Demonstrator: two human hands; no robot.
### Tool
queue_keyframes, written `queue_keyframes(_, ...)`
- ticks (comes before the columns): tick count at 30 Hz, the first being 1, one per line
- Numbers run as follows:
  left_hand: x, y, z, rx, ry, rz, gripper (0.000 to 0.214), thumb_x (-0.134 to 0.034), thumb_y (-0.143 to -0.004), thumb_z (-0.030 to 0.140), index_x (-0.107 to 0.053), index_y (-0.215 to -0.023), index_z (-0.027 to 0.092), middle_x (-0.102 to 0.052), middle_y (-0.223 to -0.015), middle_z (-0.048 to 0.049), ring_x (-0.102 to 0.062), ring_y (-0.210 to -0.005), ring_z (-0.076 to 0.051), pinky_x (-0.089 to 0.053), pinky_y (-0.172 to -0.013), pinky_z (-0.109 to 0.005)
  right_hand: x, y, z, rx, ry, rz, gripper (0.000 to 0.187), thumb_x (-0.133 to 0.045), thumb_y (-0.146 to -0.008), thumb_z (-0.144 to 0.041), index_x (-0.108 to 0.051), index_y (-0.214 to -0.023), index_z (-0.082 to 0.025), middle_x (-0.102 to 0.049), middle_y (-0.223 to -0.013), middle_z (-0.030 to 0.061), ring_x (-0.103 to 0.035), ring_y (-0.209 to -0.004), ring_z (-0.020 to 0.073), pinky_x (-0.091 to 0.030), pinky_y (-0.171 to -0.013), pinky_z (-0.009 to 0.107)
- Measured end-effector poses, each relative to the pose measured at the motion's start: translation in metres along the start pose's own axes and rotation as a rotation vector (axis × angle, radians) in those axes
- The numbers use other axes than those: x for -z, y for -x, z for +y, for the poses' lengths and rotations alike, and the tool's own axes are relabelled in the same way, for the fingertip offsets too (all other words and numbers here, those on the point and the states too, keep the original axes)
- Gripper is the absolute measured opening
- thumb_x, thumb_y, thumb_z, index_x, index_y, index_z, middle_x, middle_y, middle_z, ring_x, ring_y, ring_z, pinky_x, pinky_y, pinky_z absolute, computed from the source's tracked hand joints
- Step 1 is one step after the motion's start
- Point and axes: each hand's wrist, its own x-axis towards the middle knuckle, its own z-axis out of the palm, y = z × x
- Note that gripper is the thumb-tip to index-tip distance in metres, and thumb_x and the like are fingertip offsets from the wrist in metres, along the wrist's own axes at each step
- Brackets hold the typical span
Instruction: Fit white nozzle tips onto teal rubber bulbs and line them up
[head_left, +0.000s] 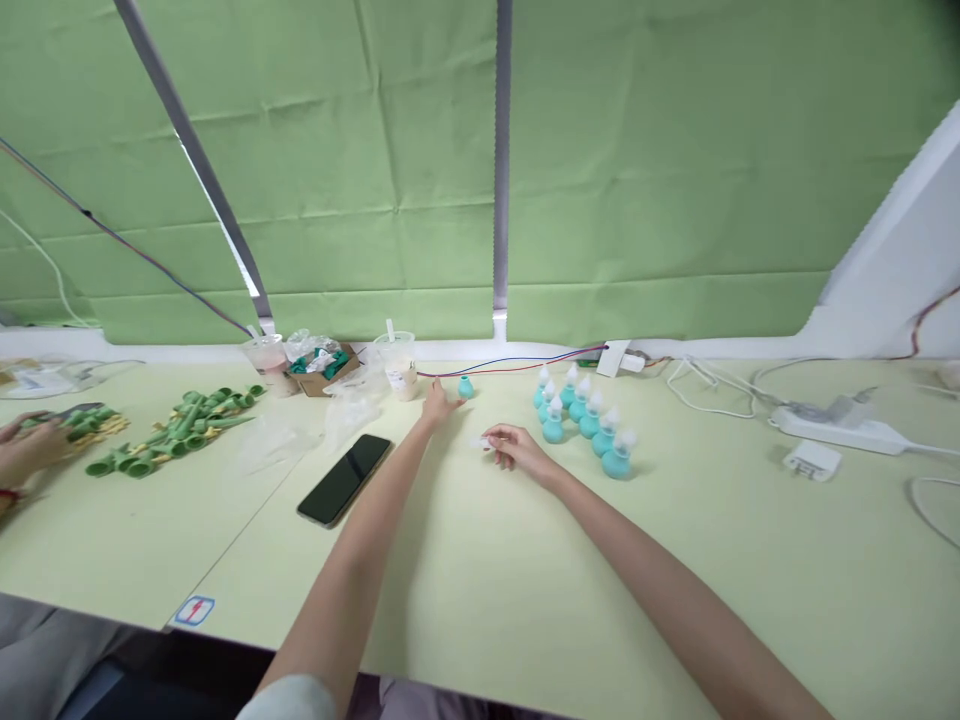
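My left hand (437,406) is at the back of the table, its thumb and index finger apart. Just right of its thumb stands a small turquoise round-bellied bottle (466,388) without a top; whether they touch I cannot tell. My right hand (519,449) pinches a small translucent white piece (481,443), like the tops on the other bottles, above the table. To its right stand several turquoise bottles with clear pointed tops, in rough slanting rows; the nearest bottle (616,459) is at the front of the group.
A black phone (346,479) lies left of my left forearm. Behind it are a drink cup (397,366), plastic wrap (352,408) and a small box (330,376). Farther left, another person's hand (34,450) works by green tube pieces (191,425). A power strip (840,430) and charger (812,460) lie right.
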Motion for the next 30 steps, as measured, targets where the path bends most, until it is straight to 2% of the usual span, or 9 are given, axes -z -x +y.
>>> queue_keyframes(4,-0.023,-0.019,0.019,0.067,0.049,0.059,0.06,-0.063,-0.081,0.034,-0.038,-0.131,0.011,-0.048,-0.133,-0.0226,-0.045,-0.123,-0.033,-0.036,-0.099,-0.048,0.0,-0.004,0.003,0.002,-0.01,-0.006,0.052,-0.072,-0.06,-0.057,-0.062,-0.088,-0.015,-0.064,-0.071,0.0017,-0.053,-0.047,0.0074,-0.035,-0.037,0.017)
queue_keyframes(7,-0.028,-0.021,0.03,0.001,0.081,0.068,0.034,-0.055,-0.085,0.029,-0.054,-0.114,0.012,-0.061,-0.114,-0.0163,-0.057,-0.107,-0.027,-0.042,-0.092,-0.04,0.003,-0.007,0.005,0.018,-0.015,-0.008,0.051,-0.071,-0.062,-0.057,-0.061,-0.089,-0.015,-0.064,-0.075,0.0024,-0.053,-0.049,0.0071,-0.038,-0.038,0.017)
queue_keyframes(9,-0.024,-0.016,0.032,-0.085,0.086,0.038,0.026,-0.055,-0.083,0.026,-0.06,-0.104,0.013,-0.065,-0.103,-0.0123,-0.059,-0.098,-0.024,-0.044,-0.088,-0.036,0.004,-0.008,0.006,0.025,-0.033,-0.001,0.05,-0.069,-0.063,-0.058,-0.06,-0.087,-0.015,-0.062,-0.075,0.002,-0.054,-0.05,0.0074,-0.039,-0.039,0.018)
queue_keyframes(12,-0.007,0.008,0.029,-0.239,0.058,-0.024,0.02,-0.055,-0.08,0.027,-0.062,-0.096,0.017,-0.064,-0.101,-0.0069,-0.056,-0.1,-0.023,-0.042,-0.092,-0.035,0.006,-0.01,0.007,0.026,-0.1,0.045,0.05,-0.063,-0.065,-0.064,-0.053,-0.084,-0.018,-0.058,-0.073,-0.0002,-0.055,-0.05,0.0086,-0.041,-0.038,0.019)
queue_keyframes(15,0.014,0.048,0.022,-0.346,-0.005,-0.105,0.018,-0.054,-0.081,0.032,-0.063,-0.093,0.021,-0.062,-0.092,-0.0049,-0.055,-0.093,-0.023,-0.042,-0.089,-0.035,0.005,-0.01,0.008,0.027,-0.139,0.088,0.047,-0.056,-0.07,-0.064,-0.047,-0.083,-0.02,-0.057,-0.073,-0.0016,-0.055,-0.048,0.0087,-0.04,-0.036,0.019)
queue_keyframes(17,0.026,0.076,0.019,-0.445,-0.071,-0.206,0.021,-0.051,-0.084,0.036,-0.062,-0.095,0.021,-0.06,-0.09,-0.0045,-0.056,-0.085,-0.022,-0.043,-0.082,-0.033,0.004,-0.009,0.009,0.041,-0.112,0.088,0.045,-0.056,-0.071,-0.062,-0.048,-0.084,-0.021,-0.057,-0.071,-0.0025,-0.054,-0.046,0.0081,-0.038,-0.034,0.017)
queue_keyframes(20,0.034,0.105,0.018,-0.485,-0.014,-0.235,0.025,-0.047,-0.089,0.039,-0.061,-0.094,0.019,-0.06,-0.091,-0.0054,-0.057,-0.083,-0.021,-0.043,-0.078,-0.031,0.004,-0.006,0.01,0.08,-0.031,0.062,0.045,-0.058,-0.072,-0.059,-0.054,-0.095,-0.02,-0.058,-0.069,-0.0027,-0.051,-0.044,0.0072,-0.035,-0.033,0.017)
queue_keyframes(26,0.027,0.117,0.021,-0.507,0.016,-0.264,0.026,-0.054,-0.088,0.041,-0.06,-0.095,0.017,-0.064,-0.09,-0.0056,-0.059,-0.084,-0.021,-0.044,-0.076,-0.031,0.006,-0.003,0.009,0.081,0.035,0.062,0.045,-0.065,-0.07,-0.053,-0.065,-0.097,-0.016,-0.064,-0.075,0.0017,-0.053,-0.047,0.0068,-0.034,-0.035,0.017)
queue_keyframes(30,0.024,0.121,0.022,-0.535,-0.077,-0.247,0.028,-0.055,-0.089,0.043,-0.06,-0.1,0.017,-0.064,-0.093,-0.007,-0.058,-0.088,-0.023,-0.045,-0.079,-0.032,0.005,0.0,0.005,0.064,0.051,0.059,0.046,-0.067,-0.07,-0.052,-0.067,-0.097,-0.015,-0.062,-0.064,0.0001,-0.051,-0.045,0.0079,-0.036,-0.038,0.019)
